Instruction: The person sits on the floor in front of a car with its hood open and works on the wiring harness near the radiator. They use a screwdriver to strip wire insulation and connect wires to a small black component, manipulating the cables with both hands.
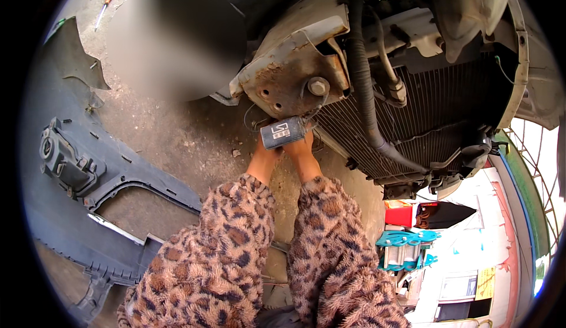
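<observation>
Both my arms, in leopard-print fleecy sleeves, reach forward and meet below the rusty front corner of a vehicle frame (289, 71). A small dark rectangular box (284, 133) with pale print lies across my hands, with thin wires looping beside it. My left hand (266, 156) is at the box's lower left edge, and my right hand (302, 146) is at its right end. Both appear closed on it, though the box hides most of my fingers. Just above, a large bolt head (318, 86) sits in the rusty bracket.
A finned radiator (424, 110) and a ribbed black hose (362, 74) fill the right side. On the left, a large dark bumper cover (124, 166) lies on the concrete floor. A screwdriver (105, 9) lies at far left. Turquoise-framed shelving (407, 249) stands at right.
</observation>
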`<act>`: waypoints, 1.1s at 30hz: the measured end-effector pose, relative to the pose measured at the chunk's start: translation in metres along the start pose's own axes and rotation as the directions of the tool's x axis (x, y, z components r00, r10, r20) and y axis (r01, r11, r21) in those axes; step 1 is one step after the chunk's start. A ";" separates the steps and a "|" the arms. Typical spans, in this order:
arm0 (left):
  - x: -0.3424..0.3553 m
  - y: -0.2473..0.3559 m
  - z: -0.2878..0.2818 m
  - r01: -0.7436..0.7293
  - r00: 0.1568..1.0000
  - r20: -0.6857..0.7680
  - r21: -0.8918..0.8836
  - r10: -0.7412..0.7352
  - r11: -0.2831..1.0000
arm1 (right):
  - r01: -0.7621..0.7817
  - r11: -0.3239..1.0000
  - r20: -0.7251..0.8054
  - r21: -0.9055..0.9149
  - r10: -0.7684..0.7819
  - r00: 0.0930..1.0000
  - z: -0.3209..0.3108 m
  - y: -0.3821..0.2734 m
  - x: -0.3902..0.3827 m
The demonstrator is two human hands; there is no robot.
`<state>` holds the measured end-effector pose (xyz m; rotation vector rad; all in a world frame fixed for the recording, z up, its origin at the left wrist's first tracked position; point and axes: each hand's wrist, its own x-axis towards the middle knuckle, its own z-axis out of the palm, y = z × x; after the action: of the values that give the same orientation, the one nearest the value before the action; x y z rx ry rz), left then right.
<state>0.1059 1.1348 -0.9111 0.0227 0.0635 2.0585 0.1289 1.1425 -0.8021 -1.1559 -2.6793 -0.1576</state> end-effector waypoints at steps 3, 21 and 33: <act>0.034 0.012 -0.037 -0.231 0.972 0.117 0.301 0.204 0.925 | -0.106 0.992 -0.013 0.069 0.107 0.994 -0.021 -0.042 0.001; -0.045 0.060 0.026 0.105 0.989 -0.143 0.870 0.043 0.481 | 0.037 0.995 -0.317 -0.094 -0.065 0.946 -0.038 -0.013 -0.017; -0.079 0.063 0.033 0.074 0.987 -0.123 0.924 0.106 0.375 | -0.101 0.888 -0.332 0.448 0.270 0.904 0.001 -0.047 -0.085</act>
<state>0.0888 1.0366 -0.8743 0.5710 1.3658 1.7579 0.1516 1.0506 -0.8244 -1.0987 -2.0982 0.2018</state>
